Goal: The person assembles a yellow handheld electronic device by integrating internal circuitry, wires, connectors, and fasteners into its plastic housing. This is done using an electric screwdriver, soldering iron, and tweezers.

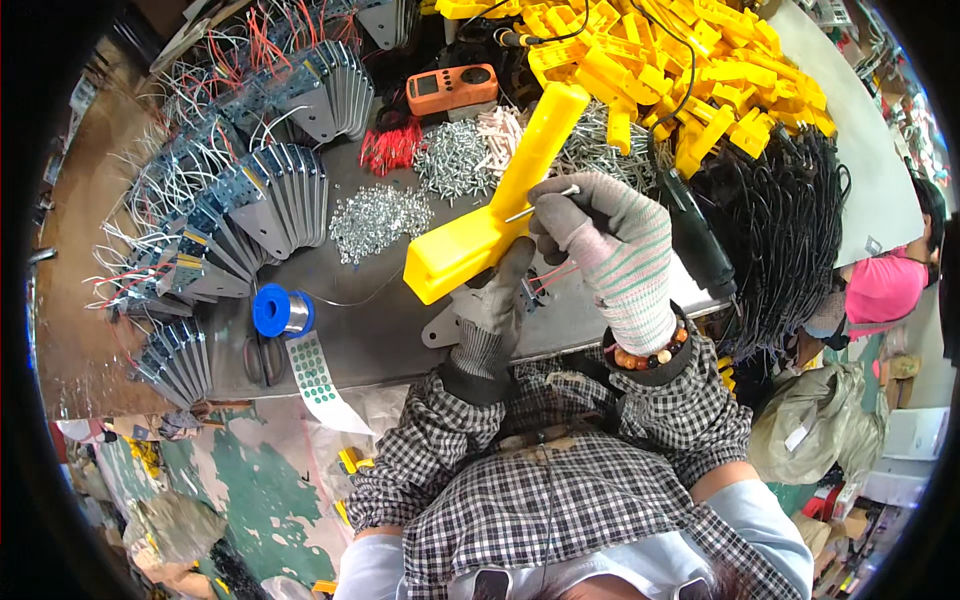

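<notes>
A yellow plastic housing (530, 150), angled with a long handle part, is held above the table in my gloved left hand (492, 300), whose fingers close round its underside. My right hand (608, 235), in a striped glove with grey fingertips, pinches a long thin metal screw (548, 200). The screw's tip is against or just beside the housing's bend; I cannot tell which. Under my hands lies a flat grey metal plate (570, 320) with red wires near it, partly covered by my hands.
Piles of screws (455, 160), small nuts (378, 220) and red parts (392, 148) lie beyond. An orange meter (452, 90), yellow housings (690, 70), black cables (775, 210), a dark power screwdriver (698, 245), a solder spool (282, 311), scissors (264, 358) and wired metal plates (280, 205) surround my hands.
</notes>
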The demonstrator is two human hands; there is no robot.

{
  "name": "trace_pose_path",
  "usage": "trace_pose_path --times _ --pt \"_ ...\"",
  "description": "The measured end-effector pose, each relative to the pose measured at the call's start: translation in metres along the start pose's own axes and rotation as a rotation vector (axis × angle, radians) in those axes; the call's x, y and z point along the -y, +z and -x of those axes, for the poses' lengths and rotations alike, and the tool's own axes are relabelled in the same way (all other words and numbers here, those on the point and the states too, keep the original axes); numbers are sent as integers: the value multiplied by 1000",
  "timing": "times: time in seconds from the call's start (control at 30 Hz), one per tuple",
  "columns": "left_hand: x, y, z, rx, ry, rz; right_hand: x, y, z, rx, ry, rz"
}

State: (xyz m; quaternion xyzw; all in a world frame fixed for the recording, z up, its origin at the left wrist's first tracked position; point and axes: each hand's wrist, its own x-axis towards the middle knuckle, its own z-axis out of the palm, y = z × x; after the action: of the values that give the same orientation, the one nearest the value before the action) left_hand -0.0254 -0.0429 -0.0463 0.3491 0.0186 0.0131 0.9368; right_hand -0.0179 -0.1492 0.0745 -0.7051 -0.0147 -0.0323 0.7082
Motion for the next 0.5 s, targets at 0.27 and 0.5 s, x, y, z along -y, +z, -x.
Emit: trace_pose_path --times 0.27,0.5 --pt "-18 -1 -3 226 127 -79 26 -27 -16 94 -511 840" --pt "-44 5 -2 434 -292 68 34 -37 -39 446 -1147 1639"
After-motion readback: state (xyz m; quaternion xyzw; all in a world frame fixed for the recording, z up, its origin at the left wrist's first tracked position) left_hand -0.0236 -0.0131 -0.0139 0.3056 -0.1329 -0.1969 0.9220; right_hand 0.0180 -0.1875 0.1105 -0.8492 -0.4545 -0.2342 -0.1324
